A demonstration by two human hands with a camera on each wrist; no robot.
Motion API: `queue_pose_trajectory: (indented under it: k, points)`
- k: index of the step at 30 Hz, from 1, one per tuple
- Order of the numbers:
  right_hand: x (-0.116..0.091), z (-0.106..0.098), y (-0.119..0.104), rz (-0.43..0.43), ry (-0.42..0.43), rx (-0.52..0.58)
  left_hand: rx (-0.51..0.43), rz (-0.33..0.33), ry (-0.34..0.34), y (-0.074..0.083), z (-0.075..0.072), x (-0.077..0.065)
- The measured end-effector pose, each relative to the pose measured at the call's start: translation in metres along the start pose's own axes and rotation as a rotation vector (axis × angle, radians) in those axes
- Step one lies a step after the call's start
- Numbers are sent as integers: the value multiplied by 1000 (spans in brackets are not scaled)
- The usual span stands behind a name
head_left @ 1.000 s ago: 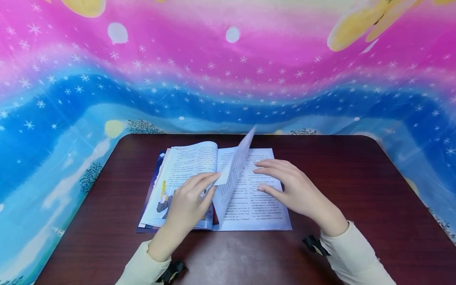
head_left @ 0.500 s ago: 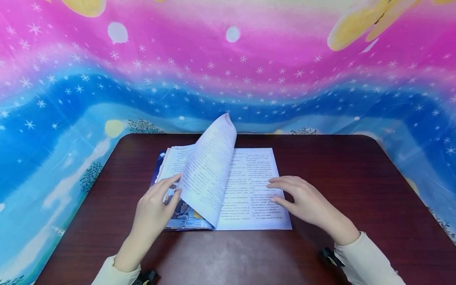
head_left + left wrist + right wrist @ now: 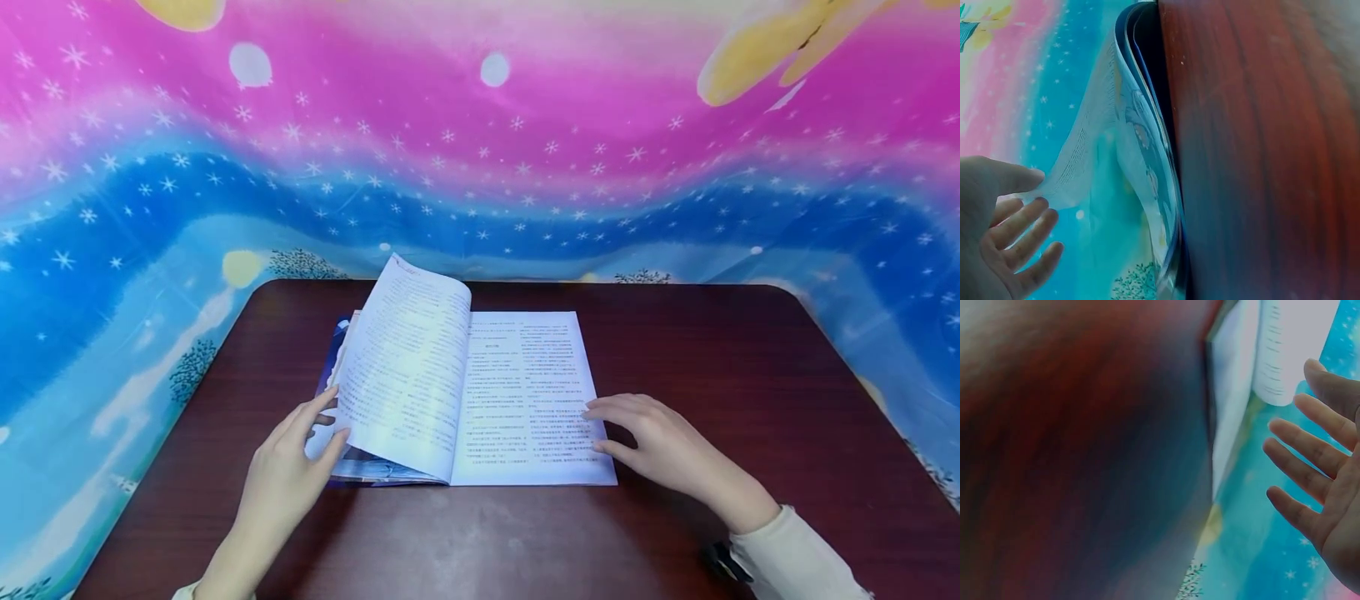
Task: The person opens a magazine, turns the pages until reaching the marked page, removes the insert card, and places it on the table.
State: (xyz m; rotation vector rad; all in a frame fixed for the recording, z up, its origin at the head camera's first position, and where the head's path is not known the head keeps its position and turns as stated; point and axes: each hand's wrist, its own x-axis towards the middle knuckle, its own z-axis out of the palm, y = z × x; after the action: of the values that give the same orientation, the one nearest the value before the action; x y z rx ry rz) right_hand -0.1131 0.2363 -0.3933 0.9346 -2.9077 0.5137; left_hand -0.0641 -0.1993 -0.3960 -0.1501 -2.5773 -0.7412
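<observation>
Magazine (image 3: 531,400) is lying open on the table (image 3: 480,542). Above its left half, a raised page (image 3: 408,362) is curving. At its left edge, we are seeing the left hand (image 3: 288,458) pinching this page; at its right, the right hand (image 3: 667,446), fingers standing apart, contact unclear.

I've got white magazine pages (image 3: 405,367) with dark printed text (image 3: 558,425) in columns; navy strip (image 3: 334,354) along their left edge. My tabletop (image 3: 750,375) reads dark reddish-brown, wood-grain streaks. Backdrop (image 3: 420,167): magenta-pink and blue wavy bands, white snowflakes (image 3: 637,154) and dots (image 3: 495,69), yellow patches (image 3: 242,268), dark leafy sprigs (image 3: 192,371). Right sleeve (image 3: 798,554) cream, wrist device (image 3: 726,562) black.
</observation>
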Motion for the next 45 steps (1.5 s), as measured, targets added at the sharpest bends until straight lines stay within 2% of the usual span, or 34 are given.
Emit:
queue_pose_trajectory:
  k: [12,18,22,27,32,39,45]
  points:
    - [-11,8,5,49,-129,1,59,-124,-135,-3,-6,-8]
    - [-12,10,6,60,-183,-1,73,-194,-211,-12,-8,-8]
    - [-11,10,6,63,-195,-3,80,-202,-262,-19,-9,-7]
    - [-10,10,7,68,-210,-5,97,-160,-343,-26,-6,-5]
    - [-9,11,7,71,-216,-5,94,-80,-420,-31,0,-3]
    - [-9,11,5,83,-221,-5,58,58,-462,-36,5,3]
    - [-7,12,5,97,-225,1,27,123,-531,-38,8,6]
